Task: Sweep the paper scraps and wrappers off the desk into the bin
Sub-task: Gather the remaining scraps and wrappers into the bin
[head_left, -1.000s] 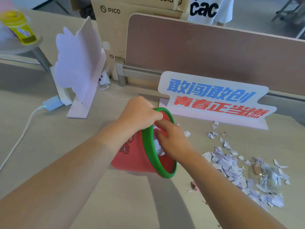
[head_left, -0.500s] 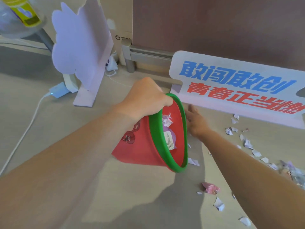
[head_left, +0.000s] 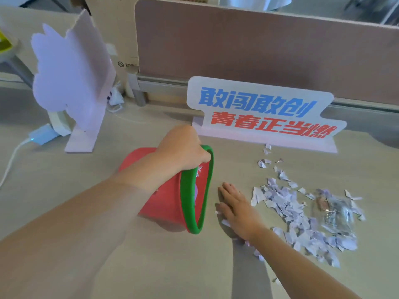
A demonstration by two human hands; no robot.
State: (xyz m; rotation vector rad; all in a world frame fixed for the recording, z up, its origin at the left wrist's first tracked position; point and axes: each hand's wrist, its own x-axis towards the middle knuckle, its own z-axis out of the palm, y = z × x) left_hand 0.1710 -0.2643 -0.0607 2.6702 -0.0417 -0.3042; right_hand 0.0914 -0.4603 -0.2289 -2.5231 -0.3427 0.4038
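Observation:
My left hand (head_left: pixel 183 149) grips the green rim of a small red bin (head_left: pixel 164 203), which is tipped on its side with its mouth facing right; a few scraps show inside. My right hand (head_left: pixel 235 206) lies flat and open on the desk just right of the bin's mouth, fingers pointing away from me. A pile of pale purple paper scraps (head_left: pixel 289 208) spreads to the right of that hand. A clear crinkled wrapper (head_left: pixel 333 210) lies at the pile's right side. A few small scraps sit beside and under my right hand.
A standing sign with blue and red characters (head_left: pixel 263 113) is behind the scraps. A white cut-out board on a stand (head_left: pixel 71 76) is at the back left, with a blue charger and white cable (head_left: pixel 41 134) beside it. A brown desk partition (head_left: pixel 259 50) closes the far edge.
My right hand came out of the bin, reached to the far side of its mouth, then dropped flat onto the desk beside the scrap pile. The bin stays tipped in my left hand.

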